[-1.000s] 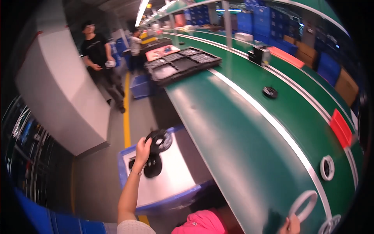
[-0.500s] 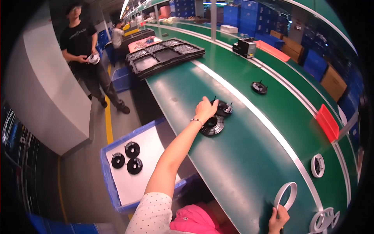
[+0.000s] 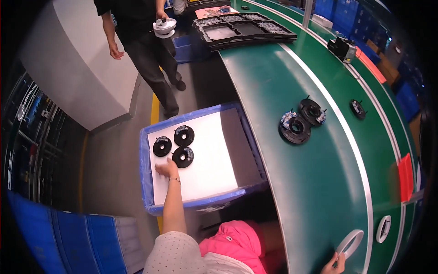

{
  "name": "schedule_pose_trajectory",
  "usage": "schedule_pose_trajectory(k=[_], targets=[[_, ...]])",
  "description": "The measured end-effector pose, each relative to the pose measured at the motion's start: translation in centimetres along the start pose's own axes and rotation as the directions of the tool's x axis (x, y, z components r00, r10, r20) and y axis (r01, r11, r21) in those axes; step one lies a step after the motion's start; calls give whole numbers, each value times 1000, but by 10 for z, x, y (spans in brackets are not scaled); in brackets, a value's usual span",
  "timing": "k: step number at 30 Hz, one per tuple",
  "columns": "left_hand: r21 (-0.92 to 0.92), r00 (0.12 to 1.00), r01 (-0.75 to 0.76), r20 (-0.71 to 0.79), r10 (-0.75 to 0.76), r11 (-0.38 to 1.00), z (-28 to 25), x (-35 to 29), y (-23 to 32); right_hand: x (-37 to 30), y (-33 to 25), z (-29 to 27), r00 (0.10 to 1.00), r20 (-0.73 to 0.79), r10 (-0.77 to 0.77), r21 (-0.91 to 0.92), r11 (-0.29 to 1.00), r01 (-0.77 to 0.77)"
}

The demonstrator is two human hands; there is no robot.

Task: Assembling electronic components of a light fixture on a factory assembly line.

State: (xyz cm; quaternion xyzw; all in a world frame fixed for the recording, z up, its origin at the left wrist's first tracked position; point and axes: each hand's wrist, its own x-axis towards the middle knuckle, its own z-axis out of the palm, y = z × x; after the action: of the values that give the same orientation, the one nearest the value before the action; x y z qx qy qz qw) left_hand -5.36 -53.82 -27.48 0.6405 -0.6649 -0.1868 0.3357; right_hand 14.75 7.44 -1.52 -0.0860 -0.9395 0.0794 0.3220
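My left hand reaches down into a blue crate lined with a white sheet. It rests on the sheet just below three black ring-shaped discs, fingers apart and holding nothing. Two more black discs lie side by side on the green conveyor belt. At the bottom right edge, my right hand grips the lower end of a white oval ring that lies on the belt.
A person in black stands at the top holding a white round part. On the belt are black trays, a black device, a small black disc and a second white ring. Blue bins stand at the lower left.
My left hand left the two discs on the belt and drew back down into the crate. My right hand stays on the white ring.
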Motion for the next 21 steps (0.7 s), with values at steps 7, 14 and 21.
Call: schedule_pose_trajectory(k=[7,14,21], targets=[[-220,817,471,474,-328,854,35,55,-15,4,1,0,1000,-12,-14,-2,1000,14],[-419,562,793,783,-267,441,43,54,13,3,8,1,999,-39,-25,-21,999,24],[-208,929,90,371,-7,974,25,3,45,-5,18,4,990,45,132,127,982,-137]])
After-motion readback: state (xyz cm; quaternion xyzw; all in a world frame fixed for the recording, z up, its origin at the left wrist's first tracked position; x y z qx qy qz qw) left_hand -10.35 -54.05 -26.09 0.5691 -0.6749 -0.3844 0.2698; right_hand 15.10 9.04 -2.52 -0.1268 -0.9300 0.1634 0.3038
